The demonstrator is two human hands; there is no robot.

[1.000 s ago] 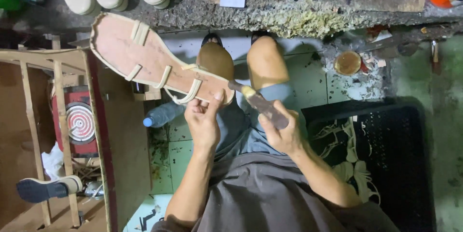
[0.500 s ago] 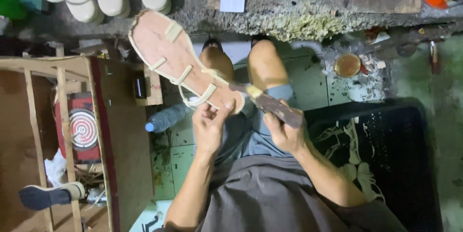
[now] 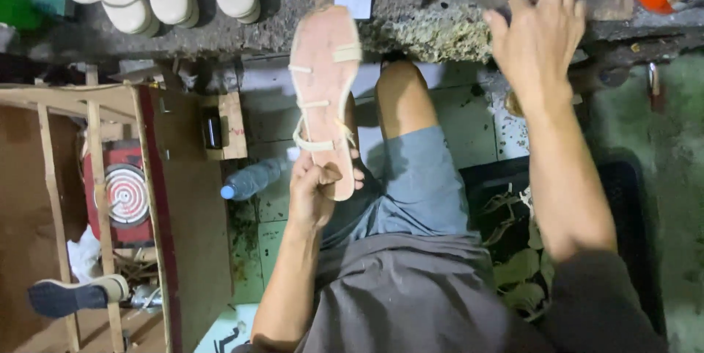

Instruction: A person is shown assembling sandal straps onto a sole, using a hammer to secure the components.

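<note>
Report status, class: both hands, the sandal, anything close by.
Left hand grips sandal at heel end, sole side up, toe toward bench. Right hand open, fingers spread, over rough workbench edge. Plastic bottle on floor beside left hand.

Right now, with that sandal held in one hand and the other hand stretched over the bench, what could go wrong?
1. The left hand pinches the pale strappy sandal sole only at its heel end, so the long sole might tip or slip out.
2. The right hand reaches over the rough, crusted workbench edge; it could scrape on it.
3. The clear plastic bottle lies on the floor by the legs and might get kicked.
</note>
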